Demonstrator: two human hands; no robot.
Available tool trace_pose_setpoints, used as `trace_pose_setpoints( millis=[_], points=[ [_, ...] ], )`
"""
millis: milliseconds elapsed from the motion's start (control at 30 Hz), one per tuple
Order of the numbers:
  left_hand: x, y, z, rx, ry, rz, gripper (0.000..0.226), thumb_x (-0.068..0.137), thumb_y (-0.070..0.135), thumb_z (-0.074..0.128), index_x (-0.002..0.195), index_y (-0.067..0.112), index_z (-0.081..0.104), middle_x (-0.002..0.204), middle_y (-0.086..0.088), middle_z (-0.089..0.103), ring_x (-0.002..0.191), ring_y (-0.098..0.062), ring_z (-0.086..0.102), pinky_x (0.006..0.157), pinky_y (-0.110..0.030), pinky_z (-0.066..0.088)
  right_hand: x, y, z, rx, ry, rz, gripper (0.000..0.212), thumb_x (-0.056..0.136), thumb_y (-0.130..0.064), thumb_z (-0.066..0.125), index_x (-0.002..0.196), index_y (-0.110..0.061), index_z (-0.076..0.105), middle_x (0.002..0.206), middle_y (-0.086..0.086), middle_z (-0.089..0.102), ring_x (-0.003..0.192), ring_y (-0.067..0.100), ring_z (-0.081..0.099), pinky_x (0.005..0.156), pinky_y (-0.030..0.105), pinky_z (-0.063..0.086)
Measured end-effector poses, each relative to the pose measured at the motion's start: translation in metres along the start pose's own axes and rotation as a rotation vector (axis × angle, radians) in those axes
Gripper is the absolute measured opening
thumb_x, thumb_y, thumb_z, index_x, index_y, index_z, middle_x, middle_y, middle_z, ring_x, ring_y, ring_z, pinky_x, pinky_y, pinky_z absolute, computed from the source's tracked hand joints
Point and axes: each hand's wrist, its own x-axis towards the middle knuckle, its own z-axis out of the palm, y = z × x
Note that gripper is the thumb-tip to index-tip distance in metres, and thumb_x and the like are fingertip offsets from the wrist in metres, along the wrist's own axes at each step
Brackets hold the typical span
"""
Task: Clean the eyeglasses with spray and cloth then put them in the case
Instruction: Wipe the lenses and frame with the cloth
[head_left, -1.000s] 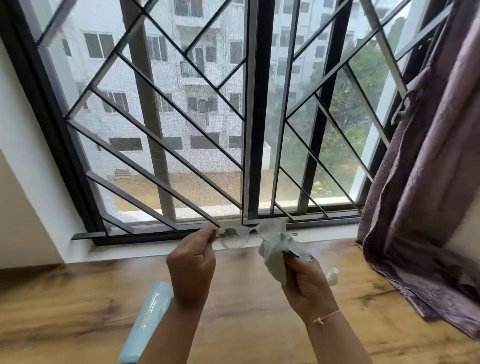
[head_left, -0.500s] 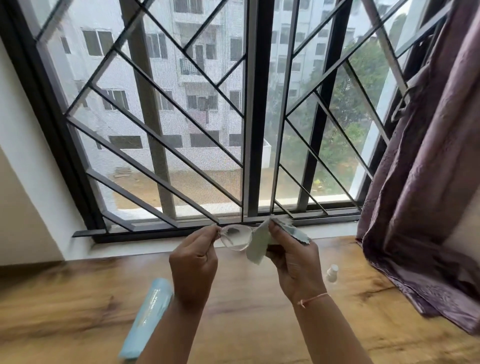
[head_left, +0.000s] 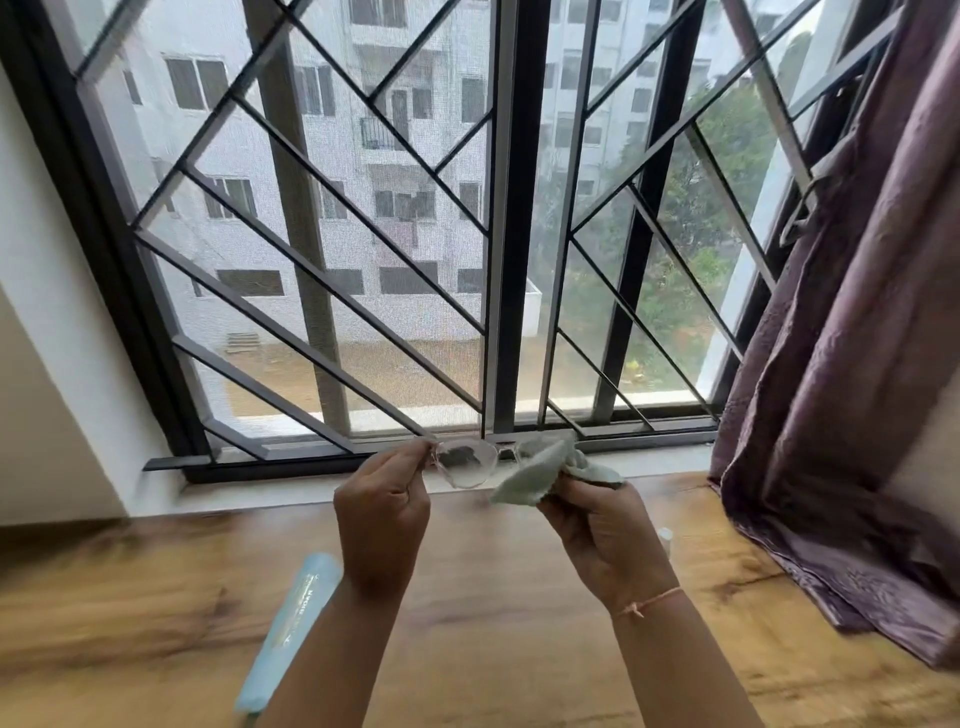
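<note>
Pinching the eyeglasses (head_left: 470, 461) at their left end, the left hand (head_left: 383, 525) is holding the frame up in front of the window (head_left: 498, 218), its grip closed on the hinge area. On the other side the right hand (head_left: 605, 535) is clamping a pale green cloth (head_left: 540, 470) over the far lens, which the cloth is hiding; the near lens is showing clear and uncovered.

Judging by this, the wiping step is under way. To do it well, the person should be keeping the cloth folded over both faces of the lens, rubbing lightly from centre to rim, and steadying the frame by its edge so that fingers are not touching the cleaned glass.

On the wooden desk (head_left: 130, 597) below, a light blue case (head_left: 293, 623) is lying closed near the left forearm, waiting for the glasses. A small white object, probably the spray bottle (head_left: 664, 534), is peeking out just beside the right hand. A purple curtain (head_left: 857, 389) is hanging at the right, its hem spilling onto the desk. Daylight is coming through the barred panes.
</note>
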Motion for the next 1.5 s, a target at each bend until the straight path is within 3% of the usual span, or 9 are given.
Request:
trace_pose_setpoints(
  millis=[133, 267, 467, 633, 767, 900, 1067, 1167, 1500],
  points=[
    [-0.001, 0.002, 0.003, -0.032, -0.025, 0.038, 0.023, 0.068, -0.009, 0.061, 0.084, 0.001, 0.074, 0.079, -0.009, 0.073, 0.084, -0.012, 0.059, 0.075, -0.012, 0.044, -0.001, 0.004, 0.009, -0.147, 0.131, -0.054, 0.021, 0.072, 0.018, 0.057, 0.075, 0.0, 0.068, 0.063, 0.009, 0.064, 0.054, 0.015, 0.061, 0.047, 0.022, 0.05],
    [-0.003, 0.005, 0.001, -0.05, -0.021, 0.079, 0.022, 0.07, -0.009, 0.06, 0.085, 0.001, 0.073, 0.08, -0.008, 0.073, 0.082, -0.012, 0.059, 0.073, -0.017, 0.046, 0.0, 0.004, 0.019, -0.194, 0.255, -0.088, 0.005, 0.079, -0.002, 0.065, 0.082, -0.004, 0.062, 0.059, 0.007, 0.057, 0.042, 0.012, 0.051, 0.036, 0.018, 0.038],
    [-0.001, 0.008, -0.003, -0.065, -0.011, 0.055, 0.021, 0.078, 0.004, 0.055, 0.086, 0.001, 0.074, 0.081, -0.009, 0.073, 0.085, -0.011, 0.06, 0.079, -0.008, 0.043, 0.001, -0.005, 0.021, -0.155, 0.263, -0.07, 0.036, 0.091, -0.037, 0.05, 0.081, -0.003, 0.057, 0.05, 0.008, 0.055, 0.038, 0.018, 0.048, 0.034, 0.02, 0.036],
    [0.002, 0.008, -0.006, -0.066, 0.022, -0.005, 0.023, 0.079, 0.009, 0.053, 0.086, 0.001, 0.074, 0.079, -0.011, 0.073, 0.088, -0.012, 0.059, 0.082, 0.0, 0.037, -0.007, -0.011, 0.015, 0.017, 0.027, 0.038, 0.024, 0.09, -0.017, 0.046, 0.093, 0.001, 0.061, 0.075, 0.019, 0.064, 0.056, 0.023, 0.063, 0.044, 0.028, 0.054],
    [0.002, 0.003, -0.005, -0.038, 0.021, -0.011, 0.018, 0.074, -0.004, 0.061, 0.086, 0.0, 0.073, 0.079, -0.012, 0.073, 0.089, -0.013, 0.058, 0.083, 0.002, 0.035, -0.008, -0.012, 0.01, -0.035, -0.082, 0.03, 0.027, 0.086, 0.013, 0.036, 0.085, 0.005, 0.062, 0.074, 0.019, 0.066, 0.066, 0.026, 0.067, 0.056, 0.033, 0.058],
    [0.001, 0.004, -0.005, -0.034, 0.01, 0.014, 0.02, 0.073, -0.005, 0.058, 0.086, -0.001, 0.073, 0.08, -0.012, 0.073, 0.088, -0.013, 0.058, 0.083, -0.001, 0.037, -0.009, -0.007, 0.01, -0.17, -0.057, -0.041, 0.024, 0.078, 0.017, 0.046, 0.084, 0.003, 0.064, 0.065, 0.013, 0.064, 0.058, 0.021, 0.064, 0.05, 0.029, 0.054],
    [-0.003, 0.008, -0.008, -0.071, 0.021, 0.065, 0.023, 0.078, 0.004, 0.052, 0.085, 0.0, 0.073, 0.081, -0.01, 0.073, 0.087, -0.012, 0.059, 0.082, -0.003, 0.04, -0.01, -0.001, 0.018, -0.229, 0.091, -0.07, 0.006, 0.068, -0.015, 0.068, 0.066, -0.009, 0.068, 0.057, 0.011, 0.053, 0.037, 0.015, 0.046, 0.033, 0.017, 0.032],
    [-0.004, 0.009, -0.009, -0.075, 0.049, 0.052, 0.021, 0.077, 0.005, 0.055, 0.085, 0.001, 0.074, 0.08, -0.009, 0.073, 0.085, -0.011, 0.06, 0.081, -0.001, 0.038, -0.007, -0.002, 0.02, -0.218, 0.123, -0.075, 0.032, 0.075, -0.041, 0.061, 0.074, -0.009, 0.062, 0.052, 0.009, 0.048, 0.036, 0.015, 0.04, 0.035, 0.018, 0.024],
    [0.002, 0.006, -0.009, -0.106, 0.152, -0.159, 0.018, 0.071, -0.003, 0.065, 0.087, 0.002, 0.074, 0.079, 0.004, 0.068, 0.078, -0.003, 0.06, 0.071, 0.0, 0.039, -0.012, -0.009, -0.018, -0.004, 0.049, -0.046, 0.021, 0.083, -0.021, 0.05, 0.078, -0.003, 0.06, 0.072, 0.019, 0.059, 0.07, 0.03, 0.062, 0.056, 0.034, 0.054]
  ],
)
